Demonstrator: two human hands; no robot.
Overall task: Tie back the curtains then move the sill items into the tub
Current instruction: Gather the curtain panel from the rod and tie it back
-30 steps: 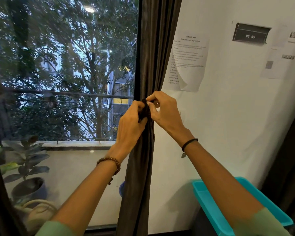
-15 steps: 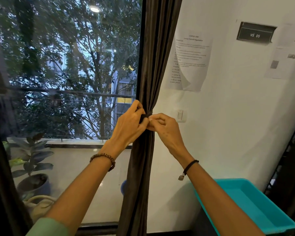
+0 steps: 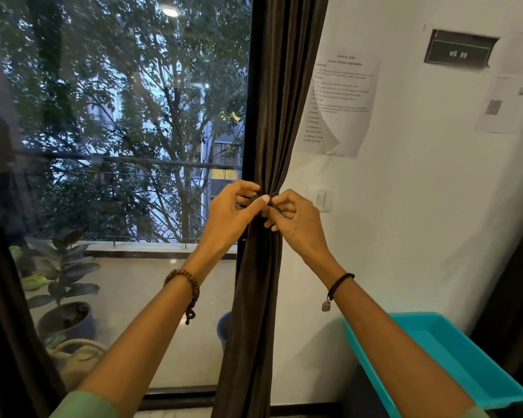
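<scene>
Step in hand, as I read it: fastening the tie-back on the right-side curtain [image 3: 281,101]. Sill items not yet moved.

- Key relation: the curtain's long axis runs vertical and the dark tie [image 3: 255,198] wraps it horizontally at the cinch, about mid-height. Both grips meet on the front face of the bundle, so the closing move looks like the two ends coming toward each other across the cloth.
- Left hand [image 3: 230,212]: comes in from the window side of the curtain, thumb and fingers curled over the tie, a narrow pinch that holds it.
- Right hand [image 3: 296,224]: comes in from the wall side, fingertips pinched on the other end of the tie and touching the left thumb. Neither hand is nearer, since both are on it.
- Can't tell whether the ends are knotted or clasped. The fingers hide the join.

Counts:
- Hands on the tie: 2.
- Ties visible: 1.
- Curtains: 1 bunched here, plus a dark panel [image 3: 0,297] well off to the window side that is probably a second one. I see no tie on it.
- Tubs: 1, a turquoise tub [image 3: 453,357], low on the wall side of the curtain, with nothing in the part that shows.
- Sill candidates: 3, all low on the window side of the curtain:
  - a potted plant [image 3: 64,285];
  - a cream looped object [image 3: 76,354] below it, type unclear;
  - a blue container [image 3: 224,327], half hidden by the curtain's edge.

Risk: if the tie lets go, the bundle fans out over the blue container.
</scene>
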